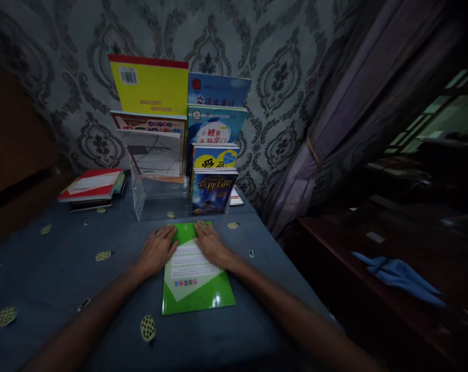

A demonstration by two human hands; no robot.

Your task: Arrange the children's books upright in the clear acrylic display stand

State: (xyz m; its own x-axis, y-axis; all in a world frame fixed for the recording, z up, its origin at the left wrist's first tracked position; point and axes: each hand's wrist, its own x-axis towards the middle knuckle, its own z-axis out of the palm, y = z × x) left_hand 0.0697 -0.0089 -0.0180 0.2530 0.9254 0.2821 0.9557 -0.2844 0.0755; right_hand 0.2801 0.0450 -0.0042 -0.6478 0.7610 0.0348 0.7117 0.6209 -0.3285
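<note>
A green book (198, 298) with a white text panel lies flat on the blue patterned tablecloth (118, 289). My left hand (158, 249) rests at its upper left edge, fingers stretched forward and the fingertips touching the cover. Across the upper right of the same cover lies my right hand (212, 247), fingers extended and flat. Neither hand is wrapped round anything. Just beyond them stands a clear acrylic book rack (160, 199), its tiers holding a yellow book (156, 85), a dark blue book (214, 192), a light blue book (218, 124) and several others.
To the left of the rack sits a small stack of books with a red cover (90, 184) on top. Patterned wallpaper (280, 77) rises behind the table. A tied purple curtain (319, 129) hangs at the right, and a blue cloth (399, 276) lies on dark furniture there.
</note>
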